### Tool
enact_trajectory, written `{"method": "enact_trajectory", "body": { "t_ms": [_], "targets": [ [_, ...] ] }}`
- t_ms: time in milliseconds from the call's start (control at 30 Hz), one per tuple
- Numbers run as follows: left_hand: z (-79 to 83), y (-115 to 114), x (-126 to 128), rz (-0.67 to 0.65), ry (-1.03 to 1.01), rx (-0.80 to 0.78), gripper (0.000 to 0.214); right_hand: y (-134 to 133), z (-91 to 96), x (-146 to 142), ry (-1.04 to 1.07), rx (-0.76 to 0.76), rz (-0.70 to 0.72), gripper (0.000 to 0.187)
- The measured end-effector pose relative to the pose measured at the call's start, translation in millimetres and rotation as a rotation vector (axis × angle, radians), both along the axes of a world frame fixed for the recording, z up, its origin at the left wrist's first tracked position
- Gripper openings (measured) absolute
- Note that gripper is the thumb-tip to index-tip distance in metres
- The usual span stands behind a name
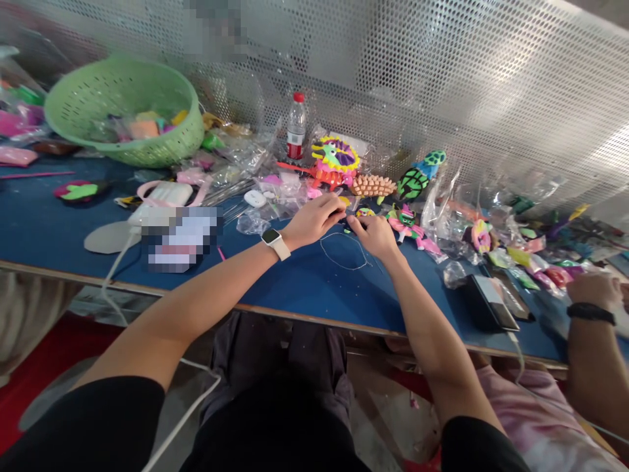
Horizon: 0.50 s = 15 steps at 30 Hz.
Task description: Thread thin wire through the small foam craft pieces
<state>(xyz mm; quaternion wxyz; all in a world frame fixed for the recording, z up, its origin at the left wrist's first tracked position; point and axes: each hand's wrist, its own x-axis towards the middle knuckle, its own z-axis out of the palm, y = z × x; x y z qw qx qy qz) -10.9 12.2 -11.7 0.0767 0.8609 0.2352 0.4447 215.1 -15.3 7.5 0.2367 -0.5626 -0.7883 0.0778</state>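
My left hand (317,219), with a white watch on its wrist, rests on the blue table (304,282); its fingers are curled round a small dark thing I cannot make out. My right hand (374,235) lies close beside it, its fingers pinched near the same spot. A thin loop of wire (344,251) lies on the table just under both hands. A small yellow and pink clay piece (364,212) sits right behind my right hand.
Colourful clay figures (337,160) and several plastic bags crowd the back of the table by a water bottle (296,128). A green basket (125,108) stands at the back left. A phone (491,301) lies at the right, near another person's hand (594,292).
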Motion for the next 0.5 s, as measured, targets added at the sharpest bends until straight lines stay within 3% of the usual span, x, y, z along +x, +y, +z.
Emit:
{"method": "enact_trajectory", "body": {
  "t_ms": [200, 500],
  "targets": [
    [-5.5, 0.9, 3.4, 0.039, 0.072, 0.000, 0.017, 3.1, -5.3, 6.0, -0.038, 0.001, 0.001, 0.072],
    [-0.8, -0.8, 5.4, 0.110, -0.062, -0.015, 0.022, -0.4, -2.2, -1.3, -0.031, 0.033, -0.051, 0.079]
  ]
}}
